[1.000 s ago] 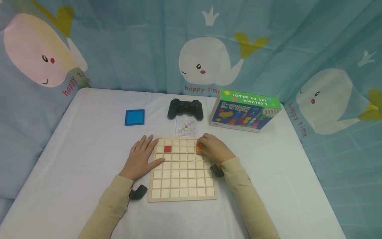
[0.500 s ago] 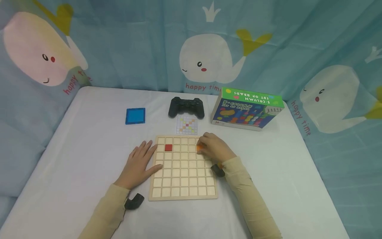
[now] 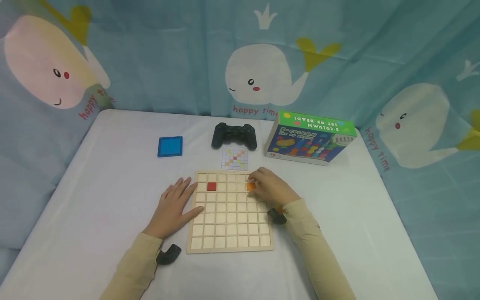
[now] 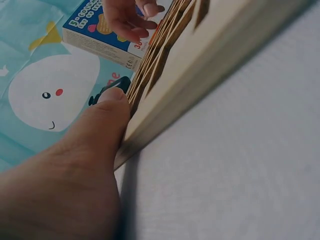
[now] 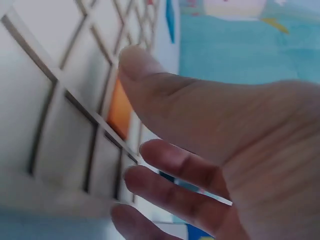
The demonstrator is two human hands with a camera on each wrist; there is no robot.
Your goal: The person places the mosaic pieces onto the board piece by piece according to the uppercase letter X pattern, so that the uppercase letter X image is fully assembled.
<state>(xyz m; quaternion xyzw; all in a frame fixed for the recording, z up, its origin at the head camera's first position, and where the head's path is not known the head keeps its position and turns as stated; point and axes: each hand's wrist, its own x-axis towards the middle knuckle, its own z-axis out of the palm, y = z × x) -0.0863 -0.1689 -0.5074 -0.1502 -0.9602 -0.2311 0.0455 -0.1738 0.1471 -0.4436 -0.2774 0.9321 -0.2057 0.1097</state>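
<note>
A wooden grid board (image 3: 230, 225) lies on the white table. A red tile (image 3: 211, 186) sits in its second row at the left. An orange tile (image 3: 250, 186) lies in a cell of the same row at the right, also seen as the orange tile (image 5: 120, 110) in the right wrist view. My right hand (image 3: 264, 188) hovers just right of it with relaxed, loosely bent fingers (image 5: 165, 160) and holds nothing. My left hand (image 3: 180, 200) lies flat on the table, its thumb (image 4: 100, 125) against the board's left edge (image 4: 200, 75).
Behind the board lie a small pattern card (image 3: 234, 158), a black game controller (image 3: 234, 135), a blue square tile (image 3: 170, 146) and a green bead-set box (image 3: 311, 137). A whale-print curtain encloses the table on three sides.
My right hand has drawn back slightly to the right, so the orange tile shows more fully in its cell. The left hand stays put.
</note>
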